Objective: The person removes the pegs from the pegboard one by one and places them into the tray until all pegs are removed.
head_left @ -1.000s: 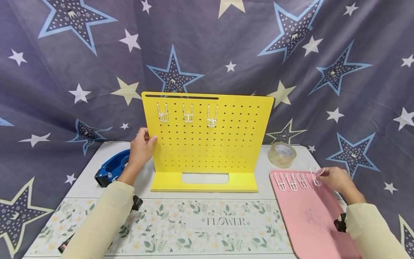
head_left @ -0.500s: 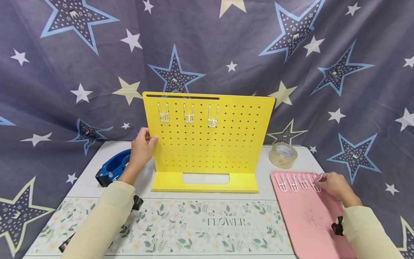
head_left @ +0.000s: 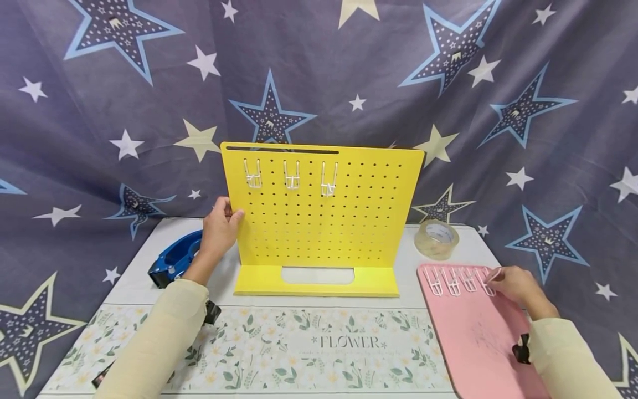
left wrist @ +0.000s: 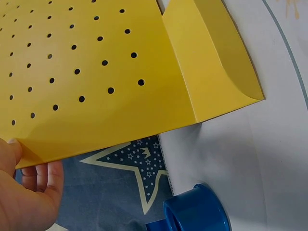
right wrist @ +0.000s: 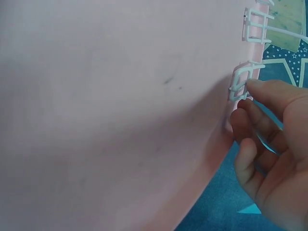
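My left hand (head_left: pixel 219 226) grips the left edge of a yellow pegboard (head_left: pixel 311 221), thumb on its front and fingers behind, as the left wrist view also shows. Three white wire hooks (head_left: pixel 292 178) hang in a row near the board's top. At the far end of a pink tray (head_left: pixel 476 327), my right hand (head_left: pixel 515 284) pinches another white wire hook (right wrist: pixel 242 82) between thumb and index finger. It sits rightmost in a row with three more hooks (head_left: pixel 453 282). In the right wrist view the other fingers curl loosely below it.
A roll of clear tape (head_left: pixel 423 244) lies between board and tray. Left of the board sits a blue tape dispenser (head_left: pixel 171 260), close to my left forearm. A floral mat (head_left: pixel 269 349) covers the table's front. Behind hangs a star-patterned curtain (head_left: pixel 319 72).
The hook in my right hand stood raised at the tray's far edge and is now lowered into line with the others. My left hand keeps its grip on the pegboard.
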`<state>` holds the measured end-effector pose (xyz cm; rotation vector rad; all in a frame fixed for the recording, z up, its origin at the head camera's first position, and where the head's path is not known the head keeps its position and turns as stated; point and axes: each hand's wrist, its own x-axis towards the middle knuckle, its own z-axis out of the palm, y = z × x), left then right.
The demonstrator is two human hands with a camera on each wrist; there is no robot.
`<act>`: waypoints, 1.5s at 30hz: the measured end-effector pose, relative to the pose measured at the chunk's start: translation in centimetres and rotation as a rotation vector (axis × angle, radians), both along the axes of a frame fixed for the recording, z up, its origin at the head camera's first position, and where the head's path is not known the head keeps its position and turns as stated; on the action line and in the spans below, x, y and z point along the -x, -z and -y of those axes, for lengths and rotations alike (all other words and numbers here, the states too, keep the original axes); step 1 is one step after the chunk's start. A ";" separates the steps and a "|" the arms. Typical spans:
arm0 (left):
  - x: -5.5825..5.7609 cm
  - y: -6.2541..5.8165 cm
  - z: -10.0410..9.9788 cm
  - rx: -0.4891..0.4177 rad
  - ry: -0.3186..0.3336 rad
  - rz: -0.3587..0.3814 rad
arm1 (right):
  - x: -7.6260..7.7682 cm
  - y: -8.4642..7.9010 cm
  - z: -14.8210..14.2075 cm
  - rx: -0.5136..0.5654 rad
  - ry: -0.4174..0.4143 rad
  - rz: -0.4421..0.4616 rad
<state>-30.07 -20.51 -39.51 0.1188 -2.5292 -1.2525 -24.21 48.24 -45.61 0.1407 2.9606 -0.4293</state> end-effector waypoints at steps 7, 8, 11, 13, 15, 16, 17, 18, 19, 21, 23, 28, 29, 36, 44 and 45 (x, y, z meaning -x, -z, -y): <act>0.1 0.2 0.0 0.005 0.007 -0.013 | -0.3 -0.1 -0.3 0.017 -0.012 -0.010; 0.1 0.2 0.0 0.005 0.006 -0.015 | -0.3 -0.1 -0.3 0.018 -0.015 -0.016; 0.1 0.2 0.0 0.013 0.005 -0.021 | -0.5 -0.6 -0.5 0.017 -0.018 -0.031; 0.1 0.2 0.0 0.018 0.004 -0.023 | -0.7 -1.1 -0.5 0.018 -0.018 -0.048; 0.1 0.2 0.1 0.022 0.003 -0.025 | -0.8 -1.7 -0.6 0.016 -0.013 -0.068; 0.1 0.2 0.0 0.022 0.003 -0.025 | -0.8 -2.0 -0.6 0.019 -0.009 -0.079; 0.1 0.2 0.0 0.023 0.003 -0.024 | -0.8 -2.3 -0.6 0.019 -0.008 -0.093; 0.1 0.2 0.1 0.021 0.002 -0.024 | -0.9 -2.5 -0.6 0.017 -0.010 -0.113; 0.1 0.2 0.1 0.021 0.002 -0.024 | -0.9 -2.7 -0.6 0.012 -0.008 -0.135; 0.1 0.2 0.1 0.024 0.002 -0.024 | -0.9 -3.2 -0.5 0.014 -0.016 -0.178; 0.1 0.2 0.1 0.028 0.003 -0.027 | -0.9 -3.7 -0.2 0.004 -0.033 -0.241; 0.0 0.2 0.1 0.029 0.008 -0.034 | -0.7 -5.1 1.6 -0.007 -0.054 -0.355; 0.0 0.2 0.1 0.027 0.009 -0.034 | -0.6 -5.4 2.1 -0.005 -0.055 -0.366; 0.2 0.4 0.1 0.020 0.007 -0.026 | -0.1 -7.5 6.0 -0.001 -0.116 -0.461; 0.0 0.1 0.0 0.011 0.002 -0.027 | 0.4 -9.1 11.1 0.033 -0.251 -0.627; -0.1 0.1 0.0 0.012 0.000 -0.028 | 0.5 -9.2 11.8 0.039 -0.265 -0.637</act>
